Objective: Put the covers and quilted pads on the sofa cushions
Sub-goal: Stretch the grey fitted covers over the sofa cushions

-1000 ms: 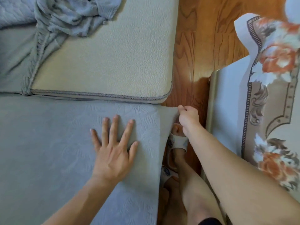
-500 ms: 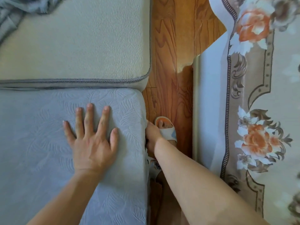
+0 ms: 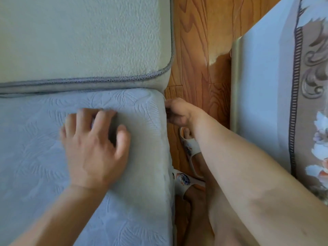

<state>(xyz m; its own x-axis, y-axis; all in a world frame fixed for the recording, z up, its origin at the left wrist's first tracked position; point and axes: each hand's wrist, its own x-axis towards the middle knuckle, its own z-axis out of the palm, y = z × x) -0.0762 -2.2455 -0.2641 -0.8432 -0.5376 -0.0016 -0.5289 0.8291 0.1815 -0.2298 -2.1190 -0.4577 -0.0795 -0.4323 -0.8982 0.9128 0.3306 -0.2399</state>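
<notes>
Cover point(image 3: 44, 157), pale blue-grey with an embossed leaf pattern, lies stretched over the near cushion and fills the lower left of the view, its top face smooth and its right edge rounding down toward the floor point(image 3: 198, 50). The left hand point(image 3: 94, 148) sits on that top face, near the far right corner; its fingers are bent, with the tips pressing into the fabric, and whether they bunch any cloth or only press cannot be told. The right hand point(image 3: 179, 112) is over the right edge, just beside that same corner, curled against the side wall of the cushion; it appears to pinch or tuck the cover's hem there, though the fingertips are hidden behind the edge. So the corner lies between the two hands, the left on top and the right at the side, and the right is the nearer to the hem. The cushion's long axis seems to run left to right, out of view at the left. Touching its far edge is a second cushion point(image 3: 79, 36), cream and nubbly with grey piping, wearing no cover yet. Beyond the strip of wooden floor at the right lies a floral cloth point(image 3: 266, 86), and slippers point(image 3: 191, 148) show beneath the right forearm. Judging from this, the next move is to tuck this corner down.
</notes>
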